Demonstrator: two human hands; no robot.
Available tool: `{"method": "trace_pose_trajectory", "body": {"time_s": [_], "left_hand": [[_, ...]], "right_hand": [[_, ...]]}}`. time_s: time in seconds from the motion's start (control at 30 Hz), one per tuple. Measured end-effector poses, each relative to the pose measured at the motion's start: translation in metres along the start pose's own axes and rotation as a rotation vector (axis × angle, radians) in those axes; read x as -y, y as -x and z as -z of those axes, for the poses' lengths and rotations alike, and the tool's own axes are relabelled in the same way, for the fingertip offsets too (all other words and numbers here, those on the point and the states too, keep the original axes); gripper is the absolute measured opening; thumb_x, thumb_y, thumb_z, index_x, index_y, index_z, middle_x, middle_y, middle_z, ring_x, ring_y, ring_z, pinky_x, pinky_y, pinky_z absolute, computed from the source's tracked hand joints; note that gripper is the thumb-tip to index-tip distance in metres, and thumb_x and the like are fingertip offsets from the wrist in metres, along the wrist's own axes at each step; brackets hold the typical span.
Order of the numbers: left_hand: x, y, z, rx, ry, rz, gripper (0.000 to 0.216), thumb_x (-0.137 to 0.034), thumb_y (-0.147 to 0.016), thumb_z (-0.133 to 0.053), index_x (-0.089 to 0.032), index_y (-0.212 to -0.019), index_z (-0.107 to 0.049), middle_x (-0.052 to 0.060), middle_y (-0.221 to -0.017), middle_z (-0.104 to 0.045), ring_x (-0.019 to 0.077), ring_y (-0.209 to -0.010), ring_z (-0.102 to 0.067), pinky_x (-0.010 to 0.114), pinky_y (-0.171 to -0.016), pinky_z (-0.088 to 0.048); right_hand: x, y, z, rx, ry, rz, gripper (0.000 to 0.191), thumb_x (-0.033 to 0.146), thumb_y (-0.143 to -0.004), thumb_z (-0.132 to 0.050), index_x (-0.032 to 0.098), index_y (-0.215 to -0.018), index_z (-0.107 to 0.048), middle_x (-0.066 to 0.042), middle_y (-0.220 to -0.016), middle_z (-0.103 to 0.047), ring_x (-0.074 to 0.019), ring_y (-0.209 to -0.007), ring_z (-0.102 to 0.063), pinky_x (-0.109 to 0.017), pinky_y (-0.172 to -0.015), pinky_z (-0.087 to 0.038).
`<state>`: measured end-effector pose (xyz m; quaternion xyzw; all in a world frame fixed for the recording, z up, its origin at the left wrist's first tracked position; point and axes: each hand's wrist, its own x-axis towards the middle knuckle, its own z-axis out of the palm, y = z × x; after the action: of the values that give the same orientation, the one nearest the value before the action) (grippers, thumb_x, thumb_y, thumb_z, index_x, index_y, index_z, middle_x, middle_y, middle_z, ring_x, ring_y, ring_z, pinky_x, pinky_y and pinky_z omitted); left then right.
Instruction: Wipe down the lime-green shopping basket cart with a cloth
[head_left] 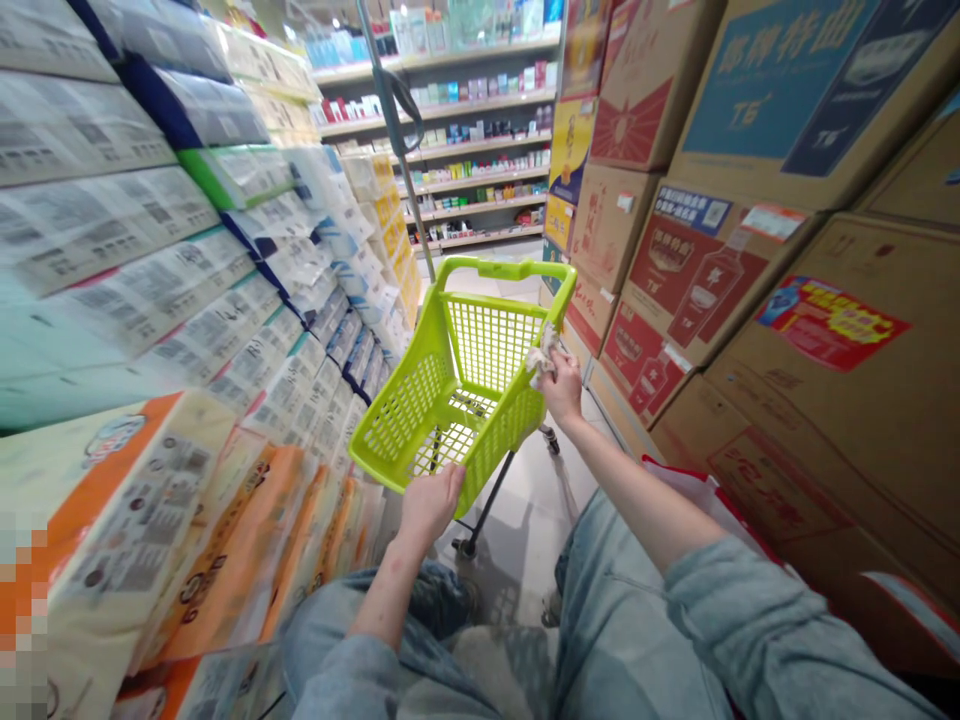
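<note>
Beside cartons [697, 275], the outstretched right grip [562, 385] holds cloth [541, 357].

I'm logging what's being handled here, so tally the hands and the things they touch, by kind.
Bare hands, left hand and right hand: 2
Lime-green perforated plastic basket cart: 1
Crumpled off-white cloth or tissue: 1
Total: 4

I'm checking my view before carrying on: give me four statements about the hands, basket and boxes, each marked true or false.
1. The right hand holds a crumpled whitish wad. True.
2. The left hand hangs away from the green basket. False: it touches the near end.
3. The green basket has solid walls. False: they are perforated.
4. The cardboard boxes are stacked to the right. True.
</note>
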<state>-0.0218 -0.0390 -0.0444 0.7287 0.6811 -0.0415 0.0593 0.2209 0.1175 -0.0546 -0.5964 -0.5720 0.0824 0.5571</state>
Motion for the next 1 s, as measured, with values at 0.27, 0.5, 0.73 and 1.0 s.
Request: {"method": "trace_pose_trajectory", "body": {"time_s": [0.27,0.5,0.73,1.0], "left_hand": [[-0.006,-0.003,-0.004,-0.046,0.000,-0.027,0.064,-0.046,-0.094,-0.002,-0.021,-0.096,-0.061,0.009,-0.079,-0.070,0.0228,-0.078,-0.067,0.029,-0.065,-0.043],[-0.011,-0.004,-0.001,-0.027,0.035,0.000,0.059,-0.045,-0.095,-0.007,-0.020,-0.103,-0.060,0.010,-0.080,-0.070,0.0207,-0.081,-0.067,0.027,-0.068,-0.043],[-0.016,-0.005,-0.002,-0.068,0.037,0.010,0.058,-0.042,-0.096,-0.008,-0.019,-0.102,-0.060,0.011,-0.080,-0.070,0.0207,-0.077,-0.067,0.028,-0.068,-0.044],[-0.019,-0.003,-0.002,-0.082,0.063,-0.005,0.059,-0.044,-0.095,-0.006,-0.020,-0.101,-0.060,0.010,-0.080,-0.070,0.0238,-0.079,-0.067,0.031,-0.069,-0.045]], "right_hand": [[0.009,-0.004,-0.017,0.338,0.214,0.178,0.048,0.015,-0.074,-0.049,0.020,-0.120,-0.062,-0.009,-0.096,-0.060,-0.0200,-0.083,-0.055,-0.031,-0.080,-0.046],[0.038,0.070,-0.015,0.488,0.231,0.289,0.051,0.014,-0.078,-0.048,0.023,-0.127,-0.056,-0.009,-0.098,-0.059,-0.0203,-0.088,-0.056,-0.029,-0.080,-0.048],[0.058,0.102,-0.005,0.614,0.154,0.328,0.050,0.011,-0.077,-0.047,0.024,-0.123,-0.059,-0.007,-0.098,-0.060,-0.0177,-0.090,-0.056,-0.025,-0.080,-0.048],[0.051,0.059,-0.007,0.618,0.295,0.358,0.051,0.011,-0.078,-0.049,0.027,-0.125,-0.057,-0.007,-0.103,-0.062,-0.0201,-0.094,-0.055,-0.029,-0.084,-0.046]]}}
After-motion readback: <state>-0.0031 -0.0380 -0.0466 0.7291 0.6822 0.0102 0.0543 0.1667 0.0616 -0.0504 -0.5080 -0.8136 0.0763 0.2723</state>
